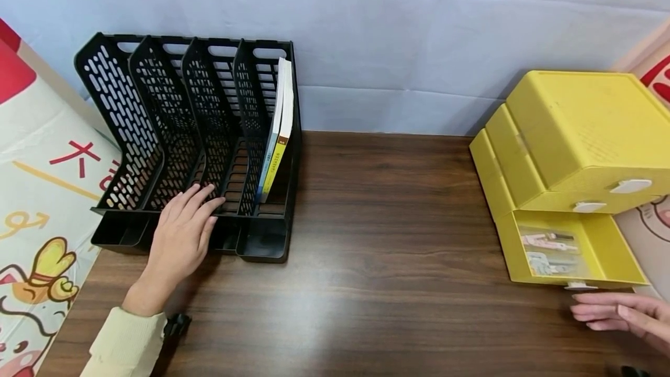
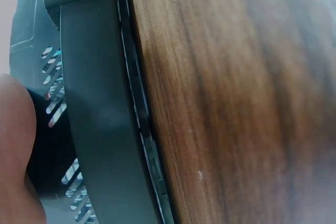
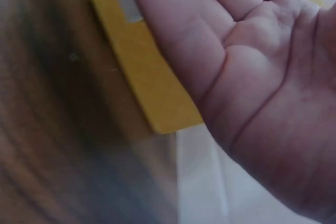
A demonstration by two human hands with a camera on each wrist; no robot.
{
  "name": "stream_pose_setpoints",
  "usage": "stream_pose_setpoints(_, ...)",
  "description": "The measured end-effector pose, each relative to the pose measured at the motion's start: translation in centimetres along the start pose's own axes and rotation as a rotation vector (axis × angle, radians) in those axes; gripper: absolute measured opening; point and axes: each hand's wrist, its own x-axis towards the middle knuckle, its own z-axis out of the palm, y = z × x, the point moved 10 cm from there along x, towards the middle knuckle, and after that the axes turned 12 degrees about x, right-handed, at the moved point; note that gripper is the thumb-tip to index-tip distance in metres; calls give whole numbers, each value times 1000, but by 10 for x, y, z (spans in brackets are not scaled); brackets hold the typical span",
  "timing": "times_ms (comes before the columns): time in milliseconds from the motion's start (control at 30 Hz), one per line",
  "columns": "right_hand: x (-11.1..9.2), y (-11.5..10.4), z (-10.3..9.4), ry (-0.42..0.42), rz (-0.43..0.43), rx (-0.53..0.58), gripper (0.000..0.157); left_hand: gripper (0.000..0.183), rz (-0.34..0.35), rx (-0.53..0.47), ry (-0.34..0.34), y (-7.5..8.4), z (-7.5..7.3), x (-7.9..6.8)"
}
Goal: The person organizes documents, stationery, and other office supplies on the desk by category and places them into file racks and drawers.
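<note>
My left hand (image 1: 180,234) lies over the front edge of a black desk file rack (image 1: 262,258), its fingers loosely straight and reaching into the middle slots. In the left wrist view, part of the hand (image 2: 16,156) shows beside the rack's black side (image 2: 100,87). At the far right, my right hand (image 1: 625,314) hovers just below the white handle (image 1: 580,286) of a pulled-out yellow drawer (image 1: 630,249), holding nothing. The right wrist view has its palm (image 3: 247,77) in front of the yellow drawer face (image 3: 152,77), with fingers extended.
Two thin books (image 1: 277,132) lean in the rack's rightmost slot. Clear packets of small items (image 1: 552,252) lie in the bottom drawer of the yellow unit (image 1: 612,115); its upper drawers are closed. A brown wood table (image 1: 387,220) meets a white cloth backdrop (image 1: 377,45).
</note>
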Motion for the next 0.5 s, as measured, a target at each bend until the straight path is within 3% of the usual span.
stream_pose_setpoints(367, -4, 34, -15, 225, 385, 290, 76, 38, 0, 7, -13, 1, 1, 0)
stream_pose_setpoints(500, -7, 38, -18, 248, 412, 374, 82, 40, 0, 11, -14, 1, 1, 1)
